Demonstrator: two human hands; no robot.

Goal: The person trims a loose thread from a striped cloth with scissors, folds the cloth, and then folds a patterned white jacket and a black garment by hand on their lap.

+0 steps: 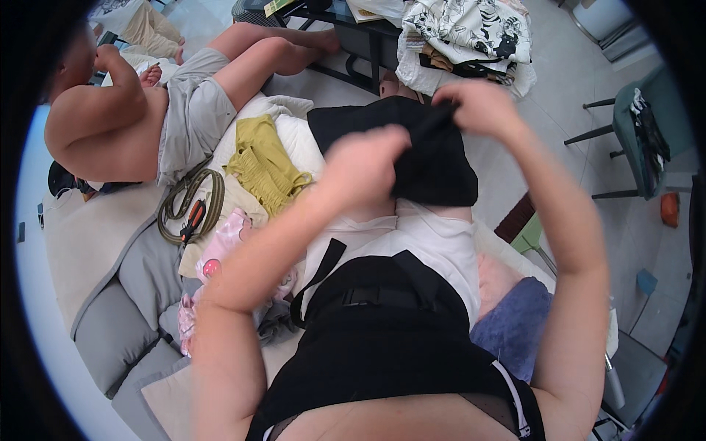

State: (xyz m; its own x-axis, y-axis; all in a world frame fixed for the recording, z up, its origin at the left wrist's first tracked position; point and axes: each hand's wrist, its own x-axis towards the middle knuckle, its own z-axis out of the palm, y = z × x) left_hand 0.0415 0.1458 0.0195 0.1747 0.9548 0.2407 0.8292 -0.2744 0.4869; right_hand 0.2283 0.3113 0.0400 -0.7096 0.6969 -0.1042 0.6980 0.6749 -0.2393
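Note:
A black garment [441,173] lies across my thighs, its exact kind unclear, with one fold pulled up between my hands. My left hand [364,163] is closed on the near left end of that fold, somewhat smeared by motion. At the fold's far right end, my right hand [482,109] pinches the cloth with fingers and thumb. Left of my lap, a crumpled yellow-green garment [265,165] with a gathered part rests on white bedding [298,143].
Another person [110,140] sits at the left on the grey sofa [140,279]. A coiled olive strap or hose [168,213] and an orange-black tool [195,219] lie nearby. Folded clothes [467,37] are piled beyond my lap; a green chair [647,140] stands right.

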